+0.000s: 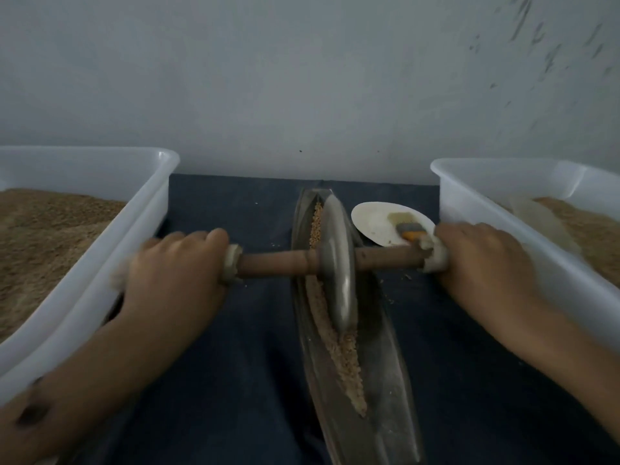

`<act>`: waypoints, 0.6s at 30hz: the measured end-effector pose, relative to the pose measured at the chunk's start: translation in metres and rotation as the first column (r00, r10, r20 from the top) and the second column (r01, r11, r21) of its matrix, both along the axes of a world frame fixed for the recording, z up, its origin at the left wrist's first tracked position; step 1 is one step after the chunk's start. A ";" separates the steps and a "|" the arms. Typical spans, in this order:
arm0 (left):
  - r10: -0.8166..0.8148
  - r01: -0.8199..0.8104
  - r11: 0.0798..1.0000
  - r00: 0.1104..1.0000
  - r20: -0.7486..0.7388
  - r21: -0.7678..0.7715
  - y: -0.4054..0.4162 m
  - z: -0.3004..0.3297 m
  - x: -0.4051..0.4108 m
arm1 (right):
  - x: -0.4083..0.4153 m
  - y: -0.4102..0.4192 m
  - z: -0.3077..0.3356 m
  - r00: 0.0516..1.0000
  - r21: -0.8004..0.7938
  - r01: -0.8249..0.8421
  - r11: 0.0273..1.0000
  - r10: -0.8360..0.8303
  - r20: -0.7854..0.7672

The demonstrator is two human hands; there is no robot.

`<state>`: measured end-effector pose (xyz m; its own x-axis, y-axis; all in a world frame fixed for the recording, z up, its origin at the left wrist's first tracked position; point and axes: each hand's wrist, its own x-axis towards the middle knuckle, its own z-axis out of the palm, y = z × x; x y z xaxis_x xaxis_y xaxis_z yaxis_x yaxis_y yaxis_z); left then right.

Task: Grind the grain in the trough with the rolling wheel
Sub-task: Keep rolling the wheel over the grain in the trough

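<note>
A long, narrow metal trough (385, 374) lies on a dark blue cloth and runs away from me toward the wall. Tan grain (339, 350) lines its groove. A grey metal rolling wheel (337, 260) stands upright in the far half of the trough, on a brown wooden axle (271, 263) that crosses it. My left hand (174, 276) is closed around the left end of the axle. My right hand (483, 263) is closed around the right end. Both ends are wrapped in pale cloth.
A white plastic tub (147, 209) of brown meal stands on the left, another white tub (469, 209) on the right. A small white plate (375, 223) with a yellow-handled brush (411, 231) sits behind the axle. A grey wall rises right behind the trough.
</note>
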<state>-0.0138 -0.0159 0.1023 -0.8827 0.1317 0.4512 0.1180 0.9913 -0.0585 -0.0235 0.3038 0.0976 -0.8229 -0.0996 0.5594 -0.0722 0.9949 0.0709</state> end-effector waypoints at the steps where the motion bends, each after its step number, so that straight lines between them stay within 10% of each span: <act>1: 0.015 -0.015 1.000 1.000 0.005 -0.001 0.003 0.001 -0.011 | -0.013 -0.001 -0.002 1.000 0.022 -0.008 1.000 0.008 -0.020; 9: 0.163 -0.167 0.983 0.985 -0.052 -0.078 0.021 0.008 -0.054 | -0.062 -0.010 0.001 0.997 -0.008 0.066 0.998 -0.066 0.032; 18: -0.165 0.156 0.984 0.982 -0.097 -0.088 0.006 0.012 0.032 | 0.042 0.010 0.002 0.991 -0.021 -0.010 1.000 0.013 0.135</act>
<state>0.0179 -0.0103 0.1142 -0.7960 0.3069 0.5217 0.2643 0.9516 -0.1566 0.0188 0.3143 0.0997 -0.8898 -0.0996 0.4453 -0.0915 0.9950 0.0397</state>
